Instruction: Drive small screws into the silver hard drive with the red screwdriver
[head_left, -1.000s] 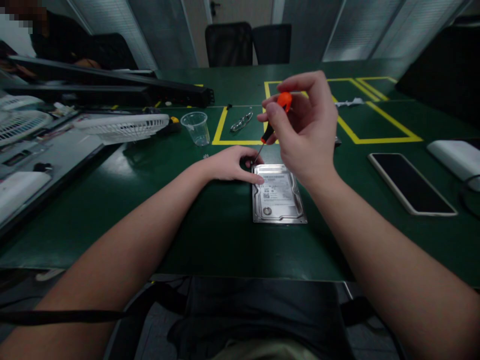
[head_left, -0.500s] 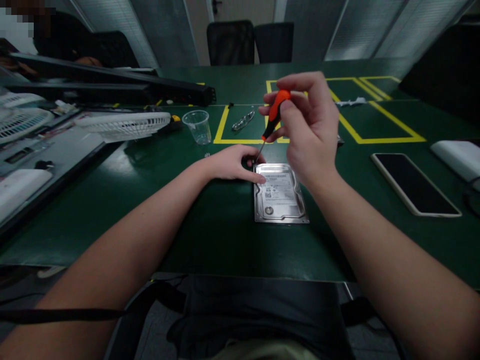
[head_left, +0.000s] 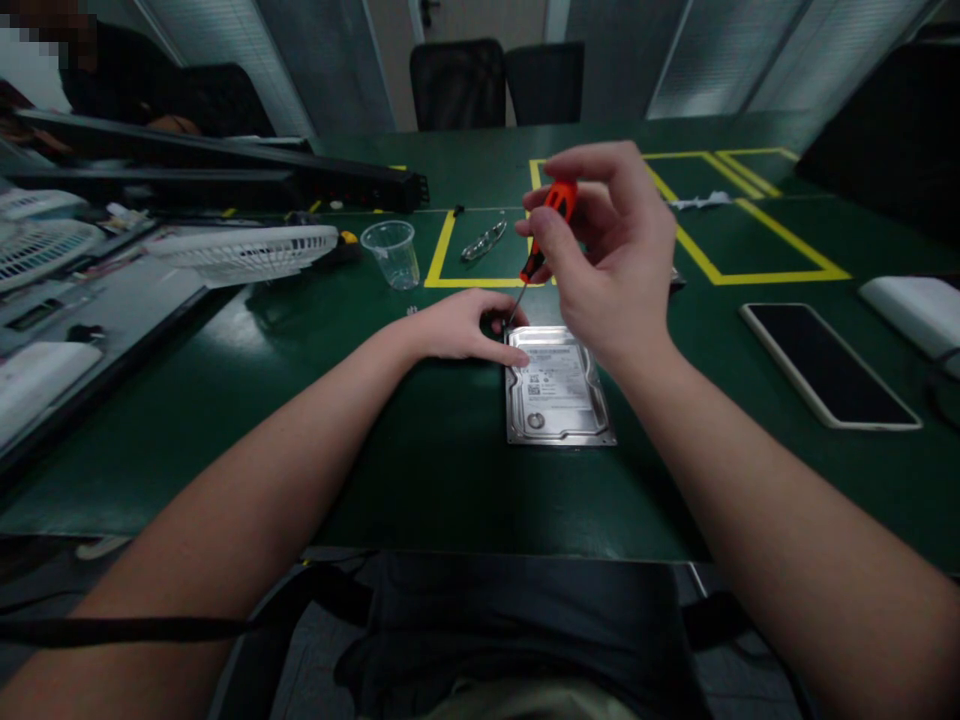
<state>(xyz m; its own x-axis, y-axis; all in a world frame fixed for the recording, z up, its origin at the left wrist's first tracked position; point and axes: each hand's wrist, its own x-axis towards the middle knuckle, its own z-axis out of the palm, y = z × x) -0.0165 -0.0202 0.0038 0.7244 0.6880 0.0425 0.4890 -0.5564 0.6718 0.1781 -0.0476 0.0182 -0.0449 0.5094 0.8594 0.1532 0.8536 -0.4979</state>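
Observation:
A silver hard drive lies label side up on the green table in front of me. My left hand grips it at the far left corner, thumb on top and fingers curled past the far edge. Between the fingers of my right hand is an orange and black screwdriver, held at a tilt. Its thin shaft runs down to the drive's far left corner. The tip sits close to my left fingers, and whether it is in a screw cannot be made out.
A clear plastic cup and a shiny transparent item stand beyond my left hand. To the right lie a smartphone and a white device. White fan parts and long black panels crowd the left. A person sits at far left.
My right thumb has shifted up and left on the screwdriver handle, and the handle appears turned. The left hand and hard drive hold their place, with the whole view moved slightly.

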